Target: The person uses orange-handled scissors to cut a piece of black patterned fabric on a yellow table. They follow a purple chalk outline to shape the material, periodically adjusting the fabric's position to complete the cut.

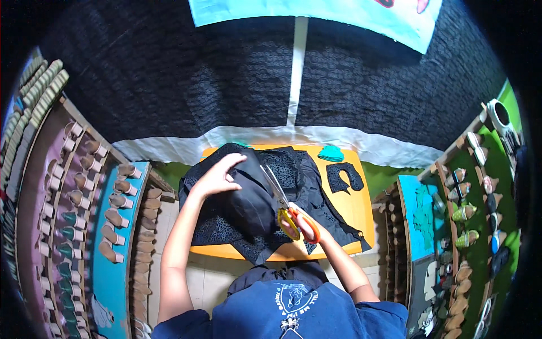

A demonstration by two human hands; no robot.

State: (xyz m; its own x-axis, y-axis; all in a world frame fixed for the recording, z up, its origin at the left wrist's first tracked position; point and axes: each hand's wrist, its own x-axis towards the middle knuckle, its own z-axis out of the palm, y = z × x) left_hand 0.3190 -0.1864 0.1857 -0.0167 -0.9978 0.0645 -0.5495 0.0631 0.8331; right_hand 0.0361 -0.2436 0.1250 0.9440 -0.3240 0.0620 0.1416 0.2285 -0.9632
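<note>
A large piece of black patterned fabric (214,221) lies bunched over an orange table (351,212). My left hand (217,176) is curled at the fabric's left side and grips a raised, plain dark fold (248,198); part of its fingers is hidden. In my right hand (304,225) is a pair of scissors (275,185) with orange and yellow handles, fingers through the loops. The blades point up and to the left, slightly apart, close beside the raised fold. A cut black U-shaped piece (345,177) lies on the table's right.
A small stack of teal pieces (331,153) sits at the table's far right. Racks of shoe lasts (116,217) stand on the left, and shelves with shoes (466,212) on the right. Dark sheeting (237,79) hangs behind the table.
</note>
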